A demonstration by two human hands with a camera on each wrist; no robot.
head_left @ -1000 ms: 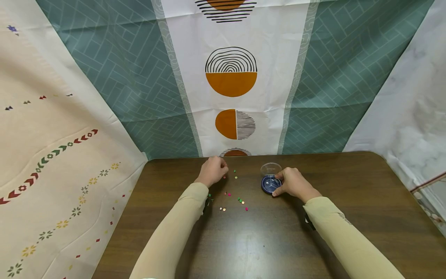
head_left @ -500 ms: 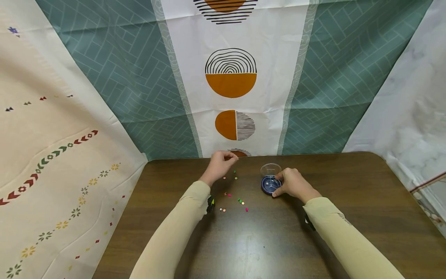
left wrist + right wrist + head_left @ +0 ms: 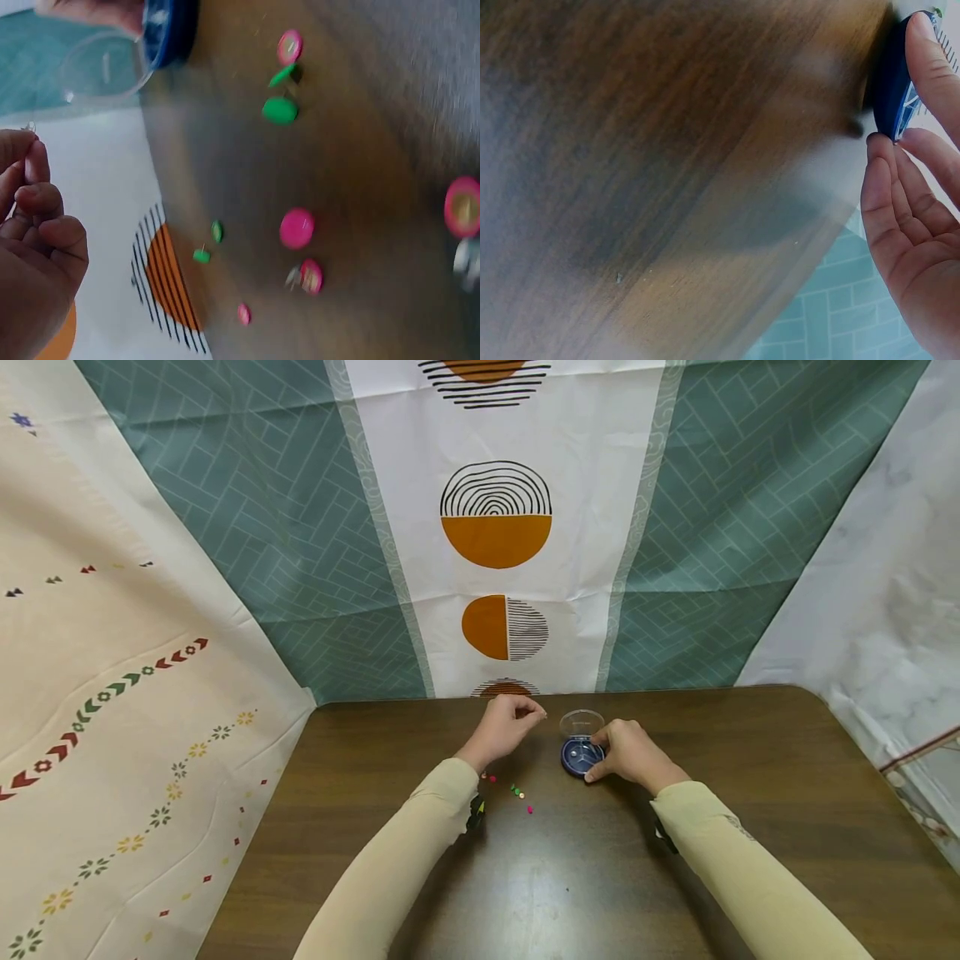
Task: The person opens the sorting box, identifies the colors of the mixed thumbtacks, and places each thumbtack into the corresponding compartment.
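Observation:
My left hand (image 3: 506, 727) is raised above the back of the table, its thumb and forefinger pinching a tiny shiny piece (image 3: 30, 127) that looks like a thumbtack. To its right, a round blue case (image 3: 576, 758) with divided compartments sits with its clear lid (image 3: 582, 723) tipped back. My right hand (image 3: 633, 753) grips the case by its right side, thumb at the near rim and fingers at the hinge side. Loose thumbtacks lie below the left hand, among them a pink one (image 3: 298, 228) and a green one (image 3: 280, 110).
The brown wooden table (image 3: 750, 793) ends at a patterned cloth backdrop (image 3: 495, 643) close behind the case. A pale embroidered cloth (image 3: 150, 777) runs along the left side. My left forearm covers some of the tabletop.
My left hand has lifted off the table with the small piece and moved right, toward the case. The right hand and case have stayed where they were.

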